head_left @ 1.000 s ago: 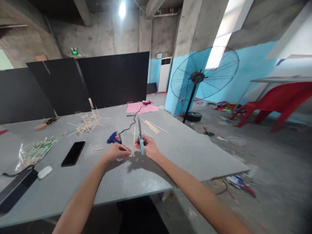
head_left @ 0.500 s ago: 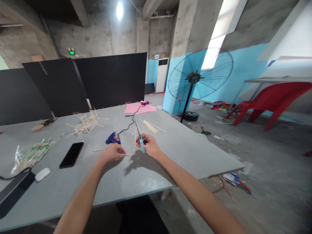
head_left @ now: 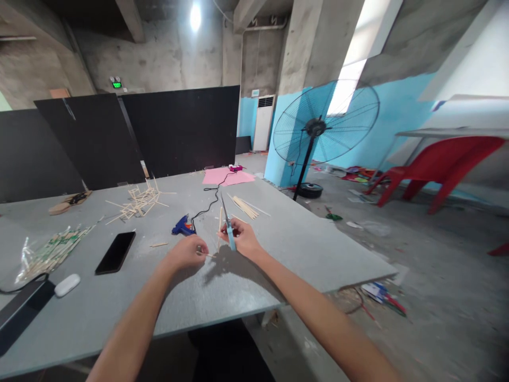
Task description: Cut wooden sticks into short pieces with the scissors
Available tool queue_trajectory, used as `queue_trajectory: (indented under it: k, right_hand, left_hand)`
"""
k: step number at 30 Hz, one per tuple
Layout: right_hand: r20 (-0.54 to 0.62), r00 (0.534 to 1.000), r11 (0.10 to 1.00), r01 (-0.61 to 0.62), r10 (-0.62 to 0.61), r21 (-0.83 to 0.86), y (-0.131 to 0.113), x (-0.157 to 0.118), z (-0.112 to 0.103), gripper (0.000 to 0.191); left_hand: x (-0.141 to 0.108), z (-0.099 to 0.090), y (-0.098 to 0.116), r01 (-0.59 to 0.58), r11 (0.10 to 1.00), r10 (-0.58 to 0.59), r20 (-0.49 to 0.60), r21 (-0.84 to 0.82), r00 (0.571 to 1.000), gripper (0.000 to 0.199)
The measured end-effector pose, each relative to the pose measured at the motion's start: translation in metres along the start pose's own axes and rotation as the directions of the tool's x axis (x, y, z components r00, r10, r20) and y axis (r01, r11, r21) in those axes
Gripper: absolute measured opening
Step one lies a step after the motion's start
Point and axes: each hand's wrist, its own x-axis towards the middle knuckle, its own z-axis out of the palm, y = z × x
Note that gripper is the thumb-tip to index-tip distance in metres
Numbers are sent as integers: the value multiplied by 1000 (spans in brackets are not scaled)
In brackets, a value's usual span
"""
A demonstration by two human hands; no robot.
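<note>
Light blue-handled scissors [head_left: 230, 233] are in my right hand [head_left: 242, 237], blades pointing up and away. The same hand's fingertips are at a thin upright wooden stick [head_left: 220, 223]. My left hand [head_left: 191, 251] pinches a short wooden stick [head_left: 210, 255], its free end near the foot of the upright one. A blue glue gun [head_left: 183, 226] lies just beyond my left hand, and a small stick piece [head_left: 159, 244] is to its left. Behind my right hand lies a bundle of loose sticks [head_left: 245, 207].
On the grey table [head_left: 310, 249] are a stick structure [head_left: 143, 200], a black phone [head_left: 116, 252], bagged sticks [head_left: 59, 249], a white case [head_left: 67, 285], a black box [head_left: 26, 313] and pink paper [head_left: 222, 176]. A fan [head_left: 315, 127] stands beyond the table's right edge.
My left fingers have curled a little around the short stick, which has turned slightly. My right hand and the scissors have shifted slightly left.
</note>
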Motion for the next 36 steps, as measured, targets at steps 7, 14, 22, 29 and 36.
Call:
queue_trajectory:
  k: [7,14,22,29,36]
  right_hand:
    - [0,1000,1000,4,-4,24,-4,0,-1,30]
    - [17,1000,1000,14,-14,12,0,1,-2,31]
    - [-8,1000,999,29,-29,14,5,2,-1,32]
    - [-8,998,998,55,-55,37,5,1,-2,29]
    - [-1,998,998,64,-64,19,4,1,-4,28]
  left_hand:
    - [2,6,10,-149,989,149,83,-6,985,23]
    - [2,12,7,101,995,-98,-202,6,975,20]
    - [-1,11,9,127,975,-112,-89,181,990,12]
    - [-2,2,7,172,957,-162,-60,232,985,17]
    - [-1,2,-1,180,961,-170,-62,210,983,16]
